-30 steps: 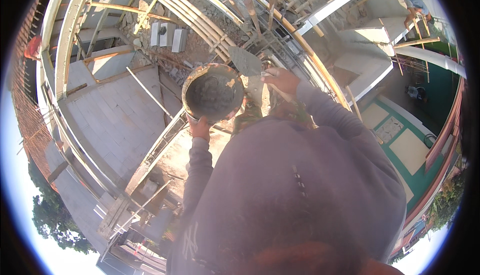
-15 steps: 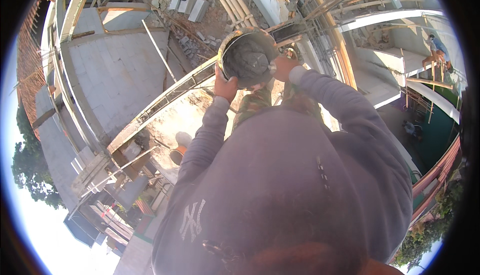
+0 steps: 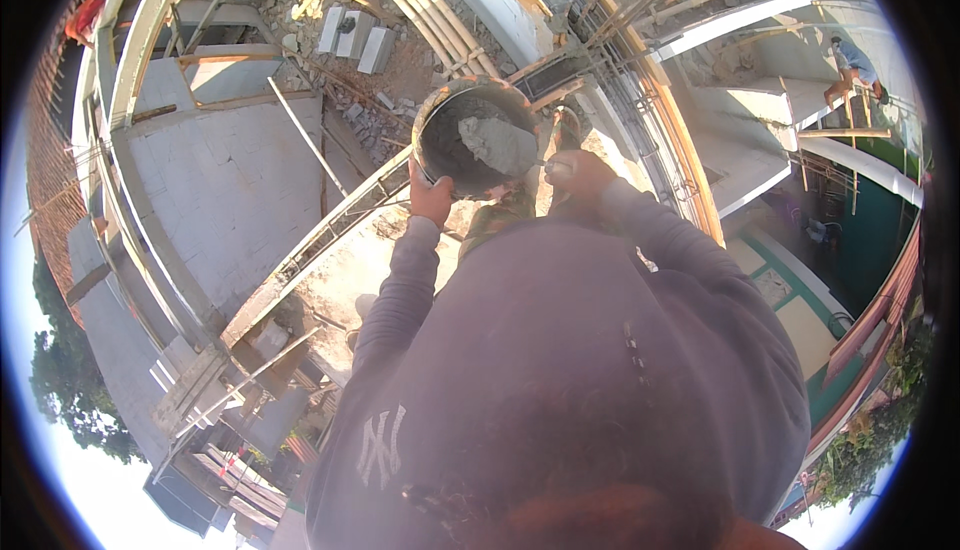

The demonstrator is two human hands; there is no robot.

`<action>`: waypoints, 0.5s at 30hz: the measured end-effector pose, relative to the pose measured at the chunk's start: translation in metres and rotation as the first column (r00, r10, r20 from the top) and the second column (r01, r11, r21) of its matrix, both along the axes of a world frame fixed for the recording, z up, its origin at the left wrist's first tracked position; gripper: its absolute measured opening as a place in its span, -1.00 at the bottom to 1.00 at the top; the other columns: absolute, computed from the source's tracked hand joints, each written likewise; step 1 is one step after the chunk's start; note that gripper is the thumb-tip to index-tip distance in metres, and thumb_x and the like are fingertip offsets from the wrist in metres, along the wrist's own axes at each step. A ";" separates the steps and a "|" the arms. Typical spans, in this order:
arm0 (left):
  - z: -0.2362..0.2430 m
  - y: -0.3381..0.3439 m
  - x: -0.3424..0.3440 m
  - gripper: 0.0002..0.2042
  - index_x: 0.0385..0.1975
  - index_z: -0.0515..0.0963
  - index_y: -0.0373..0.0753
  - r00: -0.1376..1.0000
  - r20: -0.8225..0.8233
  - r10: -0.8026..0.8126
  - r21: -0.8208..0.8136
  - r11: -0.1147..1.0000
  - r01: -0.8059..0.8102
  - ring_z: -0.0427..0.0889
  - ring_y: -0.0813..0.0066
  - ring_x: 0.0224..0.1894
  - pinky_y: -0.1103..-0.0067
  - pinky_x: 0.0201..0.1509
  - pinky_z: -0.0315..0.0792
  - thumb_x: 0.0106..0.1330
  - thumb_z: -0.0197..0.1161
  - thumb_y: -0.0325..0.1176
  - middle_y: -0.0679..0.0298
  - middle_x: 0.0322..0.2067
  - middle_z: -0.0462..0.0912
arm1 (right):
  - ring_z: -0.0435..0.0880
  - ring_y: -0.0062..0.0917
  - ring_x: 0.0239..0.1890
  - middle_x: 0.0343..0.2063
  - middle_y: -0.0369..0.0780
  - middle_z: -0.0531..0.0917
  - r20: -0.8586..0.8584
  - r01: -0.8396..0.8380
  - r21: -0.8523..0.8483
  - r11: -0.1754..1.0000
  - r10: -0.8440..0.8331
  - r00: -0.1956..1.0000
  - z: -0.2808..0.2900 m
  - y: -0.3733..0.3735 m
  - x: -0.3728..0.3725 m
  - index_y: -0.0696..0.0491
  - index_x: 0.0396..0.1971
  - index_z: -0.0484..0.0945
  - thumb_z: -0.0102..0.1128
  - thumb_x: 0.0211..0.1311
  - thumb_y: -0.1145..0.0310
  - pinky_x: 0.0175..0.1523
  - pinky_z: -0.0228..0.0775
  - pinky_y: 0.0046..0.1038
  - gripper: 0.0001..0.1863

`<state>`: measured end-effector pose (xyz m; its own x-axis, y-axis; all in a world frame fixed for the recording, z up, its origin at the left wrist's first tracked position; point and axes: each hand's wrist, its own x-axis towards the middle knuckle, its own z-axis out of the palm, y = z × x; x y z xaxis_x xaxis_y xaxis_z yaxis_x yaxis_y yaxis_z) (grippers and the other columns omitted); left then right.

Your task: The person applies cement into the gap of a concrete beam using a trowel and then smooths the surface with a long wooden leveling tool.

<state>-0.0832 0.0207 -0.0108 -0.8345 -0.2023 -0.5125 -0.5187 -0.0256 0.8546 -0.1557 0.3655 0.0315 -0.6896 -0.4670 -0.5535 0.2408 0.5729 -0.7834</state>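
A dark round bucket [image 3: 432,172] of wet grey mortar is tilted in front of my body. My left hand [image 3: 431,198] grips its near left rim, thumb toward the inside. Closed round the handle of a trowel, my right hand [image 3: 580,176] is just right of the bucket. The trowel [image 3: 520,152] carries a heap of mortar [image 3: 490,140] over the bucket's mouth. Its blade is mostly covered by the mortar. Below and behind the bucket show my camouflage trouser legs [image 3: 490,218].
A narrow formwork beam [image 3: 315,240] runs diagonally at left, beside a grey block wall [image 3: 215,185]. Pale blocks [image 3: 352,38] and rubble lie below. Bamboo poles [image 3: 425,5] and steel rebar [image 3: 665,135] stretch ahead. Another person [image 3: 856,70] is bent over at far right.
My right hand has drawn back and down, and the trowel has come up loaded with mortar. The bucket has shifted slightly left and down in the view.
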 end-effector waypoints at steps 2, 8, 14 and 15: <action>0.003 0.001 0.000 -0.11 0.52 -0.09 -0.47 0.999 0.025 0.033 0.038 0.999 -0.034 0.54 0.19 0.21 0.46 0.20 0.53 0.16 0.19 -0.56 -0.05 0.25 0.43 | 0.75 -0.27 -0.25 -0.30 -0.05 0.75 0.029 -0.021 -0.034 0.999 0.022 0.999 0.012 0.016 -0.007 0.15 -0.03 0.67 0.34 0.22 0.12 -0.04 0.56 -0.29 -0.55; 0.046 0.027 -0.010 -0.41 0.30 0.24 -0.28 0.985 0.073 0.159 0.103 0.981 -0.166 0.66 0.29 0.00 0.43 0.06 0.63 0.21 0.05 -0.69 0.14 0.05 0.56 | 0.59 -0.59 -0.57 -0.47 -0.27 0.62 0.443 0.338 -0.118 0.934 -0.256 0.860 0.038 0.069 -0.056 0.12 -0.01 0.61 0.29 0.38 0.04 -0.45 0.47 -0.45 -0.56; 0.047 0.034 -0.017 -0.47 0.24 0.22 -0.19 0.949 0.238 0.205 0.020 0.976 -0.216 0.63 0.23 0.01 0.33 -0.13 0.70 0.25 0.09 -0.62 0.14 0.06 0.50 | 0.48 -0.64 -0.62 -0.50 -0.32 0.56 0.824 0.749 -0.062 0.659 -0.390 0.411 -0.061 0.117 -0.152 0.06 -0.14 0.63 0.28 0.41 0.05 -0.49 0.47 -0.50 -0.65; 0.047 0.033 -0.016 -0.48 0.22 0.23 -0.15 0.962 0.222 0.158 -0.011 0.987 -0.160 0.63 0.25 -0.03 0.38 -0.15 0.70 0.24 0.09 -0.61 0.16 0.04 0.50 | 0.48 -0.64 -0.63 -0.50 -0.32 0.57 0.810 0.765 -0.051 0.641 -0.422 0.408 -0.064 0.109 -0.159 0.05 -0.15 0.63 0.28 0.41 0.04 -0.50 0.46 -0.50 -0.65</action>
